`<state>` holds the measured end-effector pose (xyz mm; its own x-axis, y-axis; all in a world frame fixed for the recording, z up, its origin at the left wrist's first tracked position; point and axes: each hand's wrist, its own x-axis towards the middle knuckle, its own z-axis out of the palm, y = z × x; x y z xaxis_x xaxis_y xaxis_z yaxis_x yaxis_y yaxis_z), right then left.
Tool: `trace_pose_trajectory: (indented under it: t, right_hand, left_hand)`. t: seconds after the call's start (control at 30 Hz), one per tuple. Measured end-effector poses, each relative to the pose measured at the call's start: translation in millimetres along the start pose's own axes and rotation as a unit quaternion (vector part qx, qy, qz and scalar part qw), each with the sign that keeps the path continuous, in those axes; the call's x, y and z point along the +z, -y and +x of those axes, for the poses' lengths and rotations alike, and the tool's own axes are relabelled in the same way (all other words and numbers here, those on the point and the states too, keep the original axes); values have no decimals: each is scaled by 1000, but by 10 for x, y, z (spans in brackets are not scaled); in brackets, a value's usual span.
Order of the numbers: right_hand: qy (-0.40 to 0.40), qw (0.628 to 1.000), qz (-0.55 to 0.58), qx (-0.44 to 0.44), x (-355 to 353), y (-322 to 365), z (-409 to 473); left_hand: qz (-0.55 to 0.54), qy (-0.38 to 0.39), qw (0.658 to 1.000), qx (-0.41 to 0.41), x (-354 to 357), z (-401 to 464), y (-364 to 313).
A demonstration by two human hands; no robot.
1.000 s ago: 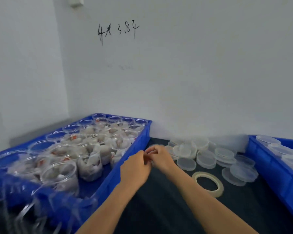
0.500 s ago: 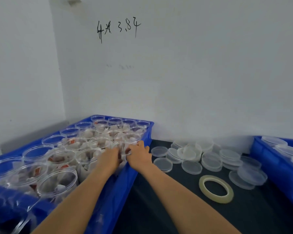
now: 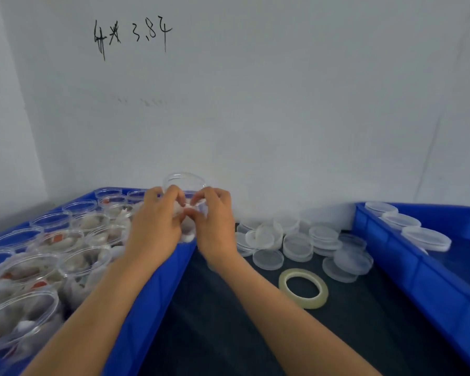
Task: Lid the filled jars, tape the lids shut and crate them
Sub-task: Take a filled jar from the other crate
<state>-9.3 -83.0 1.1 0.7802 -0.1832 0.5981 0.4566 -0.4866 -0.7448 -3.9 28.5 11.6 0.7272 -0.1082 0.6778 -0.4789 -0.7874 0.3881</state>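
hands: left hand (image 3: 154, 229) and right hand (image 3: 215, 229) both grip one open jar (image 3: 185, 195) above left crate (image 3: 158, 289) corner | crates: 2 | tape roll (image 3: 303, 288): 1, on table (image 3: 255, 335) | loose lids (image 3: 296, 242): uncounted pile

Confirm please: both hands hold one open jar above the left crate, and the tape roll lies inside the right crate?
Not quite. The tape roll lies on the dark table between the crates, as the head view shows. Both hands, left and right, do hold the jar.
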Motion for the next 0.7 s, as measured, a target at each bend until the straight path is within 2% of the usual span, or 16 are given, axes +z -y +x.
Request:
trace_pose_trajectory:
  t: [0.2,0.3,0.47,0.53,0.6,0.7]
  right_hand:
    - [-18,998,-16,66,-688,-375,-140]
    - [-33,995,-25,95,-922,-622,-260]
    - [-59,985,19,164,-1141,-1013,-430]
    - [-51,979,74,181,-1189,-1157,-491]
    - [-39,977,99,185,-1208,-1292,-558]
    - [-45,981,92,163,-1176,-1429,-620]
  left_hand:
    - [-99,81,992,-1,608,-177,-407]
    - [-175,97,980,9,956,-366,-462]
    - [-315,128,936,-95,1426,-626,-449]
    - [-328,165,923,-119,1585,-728,-411]
    - [-318,190,922,-110,1729,-821,-381]
    - [-329,181,922,-101,1900,-885,-337]
